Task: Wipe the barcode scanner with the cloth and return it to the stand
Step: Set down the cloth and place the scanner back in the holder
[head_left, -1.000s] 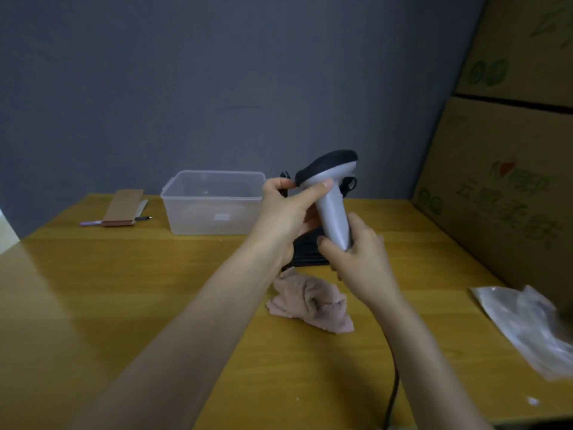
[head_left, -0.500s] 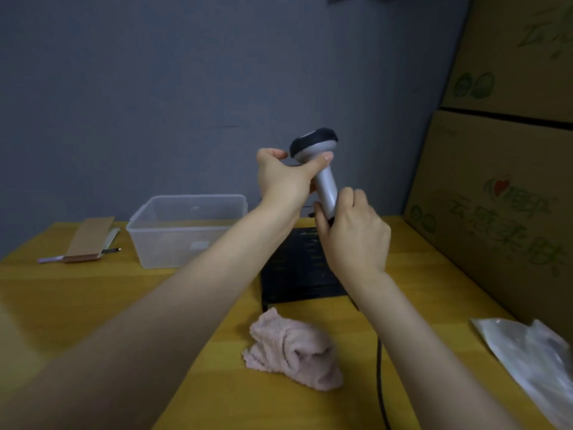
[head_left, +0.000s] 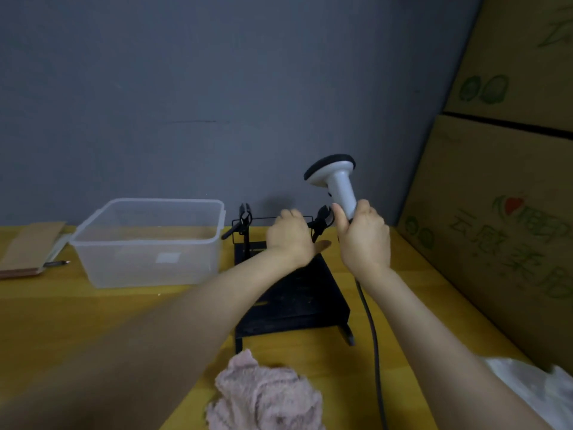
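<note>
My right hand [head_left: 364,238] grips the lower handle of the white barcode scanner [head_left: 336,181], holding it upright with its black-rimmed head above the back right of the black stand [head_left: 291,299]. Its dark cable [head_left: 373,333] hangs down past my wrist. My left hand [head_left: 290,237] rests on the stand's thin wire frame at the back, fingers curled over it; whether it grips the wire is unclear. The crumpled pink cloth [head_left: 263,395] lies on the wooden table [head_left: 108,308] in front of the stand, untouched.
A clear plastic bin [head_left: 148,240] stands left of the stand. Brown card and a pen [head_left: 31,249] lie at the far left. Stacked cardboard boxes [head_left: 496,212] wall off the right side. A crinkled plastic bag [head_left: 533,389] lies at the near right.
My left hand has let go of the scanner's head and dropped onto the stand's frame. My right hand has carried the scanner right, toward the stand's back right holder. The view moved closer.
</note>
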